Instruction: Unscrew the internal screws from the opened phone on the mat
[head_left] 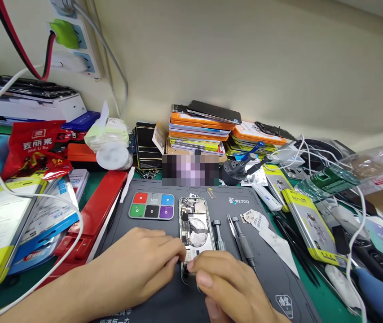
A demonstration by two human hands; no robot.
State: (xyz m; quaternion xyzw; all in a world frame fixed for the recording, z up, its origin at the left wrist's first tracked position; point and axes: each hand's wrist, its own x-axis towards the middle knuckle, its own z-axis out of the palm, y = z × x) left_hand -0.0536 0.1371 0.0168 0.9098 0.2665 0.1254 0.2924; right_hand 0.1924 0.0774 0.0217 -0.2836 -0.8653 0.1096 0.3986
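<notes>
An opened smartphone (194, 226) lies on the dark grey work mat (117, 246), its inner parts and a round coil showing. My left hand (147, 260) has curled fingers, and its fingertips press together at the phone's lower left edge. Over the lower end of the phone is my right hand (235, 278), with bent fingers and the index tip touching the inside. Anything small between these fingertips is hidden. Right of the phone lie a short grey screwdriver (218, 235), tweezers (235, 235) and a longer screwdriver (245, 242).
A tray with coloured squares (151, 206) sits left of the phone. White paper scraps (279, 246) lie on the right. Behind stand a tool holder (233, 172) and stacked boxes (201, 128). A red case (90, 224), yellow packages (312, 229) and a white cable (80, 224) flank the mat.
</notes>
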